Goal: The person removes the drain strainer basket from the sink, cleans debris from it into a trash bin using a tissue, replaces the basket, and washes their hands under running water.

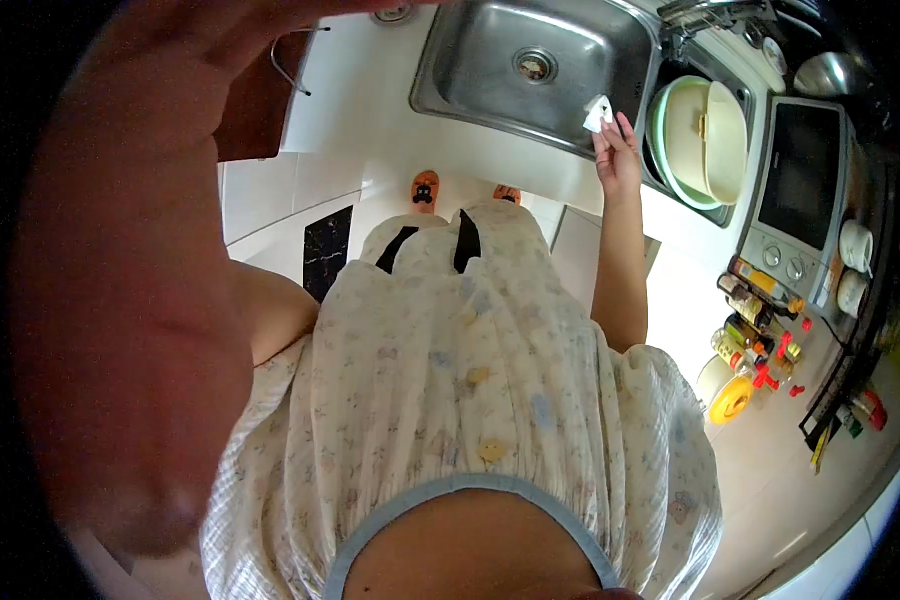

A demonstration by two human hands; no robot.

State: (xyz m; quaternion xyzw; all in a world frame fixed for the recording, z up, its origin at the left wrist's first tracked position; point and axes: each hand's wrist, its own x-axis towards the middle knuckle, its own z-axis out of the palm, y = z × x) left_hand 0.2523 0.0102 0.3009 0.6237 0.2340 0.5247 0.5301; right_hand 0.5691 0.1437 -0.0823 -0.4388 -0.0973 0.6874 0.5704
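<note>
My left hand (140, 290) is raised right up against the camera and fills the left side, dark and blurred. Its fingers run past the top edge and are mostly hidden. Over the front right rim of the steel sink (490, 85), my right hand (620, 165) pinches a crumpled white tissue (597, 113) between its fingertips. Just right of that hand sits a pale green basin (659, 140) with a cream-coloured basin (685, 130) inside it.
Right of the basins stands a toaster oven (800, 180), with white mugs (855, 245) beside it. Several sauce bottles (755, 300) and a yellow-lidded container (730, 400) are on the right counter. A metal bowl (830, 75) lies at the far right.
</note>
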